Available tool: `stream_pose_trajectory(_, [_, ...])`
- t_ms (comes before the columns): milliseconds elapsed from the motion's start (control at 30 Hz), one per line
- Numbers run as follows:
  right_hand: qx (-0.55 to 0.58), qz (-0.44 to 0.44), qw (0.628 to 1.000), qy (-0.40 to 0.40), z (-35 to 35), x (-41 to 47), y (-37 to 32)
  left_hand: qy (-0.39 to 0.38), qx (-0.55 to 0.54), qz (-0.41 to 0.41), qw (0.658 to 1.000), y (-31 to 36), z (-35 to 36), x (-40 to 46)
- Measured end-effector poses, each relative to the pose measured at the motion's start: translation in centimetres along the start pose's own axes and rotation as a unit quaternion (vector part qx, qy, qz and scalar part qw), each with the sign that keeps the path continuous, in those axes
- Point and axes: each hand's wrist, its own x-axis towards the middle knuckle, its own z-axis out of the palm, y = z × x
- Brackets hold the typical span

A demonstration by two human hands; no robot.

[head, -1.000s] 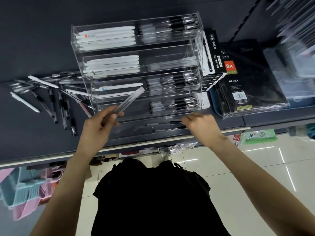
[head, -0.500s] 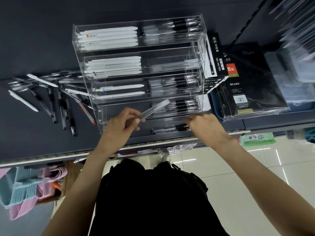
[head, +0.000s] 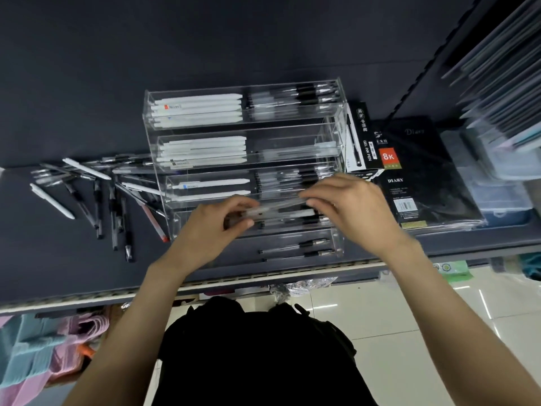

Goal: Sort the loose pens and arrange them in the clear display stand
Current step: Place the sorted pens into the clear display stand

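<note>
Head cam: both hands pinch slim clear pen [head: 279, 207] over acrylic stand [head: 336, 136].

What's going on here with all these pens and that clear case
A person is stocking a clear tiered display stand on a dark shelf. Their left hand and right hand hold a clear pen between them, level, in front of the stand's lower tiers. The upper tiers already hold white pens on the left and clear black-grip pens on the right. A scatter of loose pens lies left of the stand, unsorted.
</note>
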Motion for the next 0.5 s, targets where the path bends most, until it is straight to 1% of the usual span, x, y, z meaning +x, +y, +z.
stream_pose_trajectory(100, [-0.018,0.057,0.995,0.085,-2.5,0.9,2.0,0.046,-0.006,0.005,0.999,-0.6,-0.5,-0.1])
stream_pose_trajectory(133, [-0.041,0.063,0.991,0.107,-3.1,1.6,2.6,0.065,-0.009,0.01,0.998,-0.6,-0.6,-0.2])
stream_pose_trajectory(200, [-0.098,0.048,0.985,0.131,-3.3,3.6,3.4,0.103,-0.008,0.021,0.994,-0.7,-0.8,-0.3])
stream_pose_trajectory(333, [-0.14,-0.003,0.986,0.089,-1.3,7.4,5.0,0.153,0.011,0.044,0.987,-0.8,-0.7,-0.1])
stream_pose_trajectory(433, [-0.176,-0.016,0.983,0.055,0.1,8.5,6.3,0.179,0.013,0.051,0.982,-0.6,-0.3,-0.2])
stream_pose_trajectory(500, [-0.208,-0.012,0.978,0.019,0.5,8.7,6.7,0.192,0.01,0.049,0.98,-0.6,-0.1,-0.3])
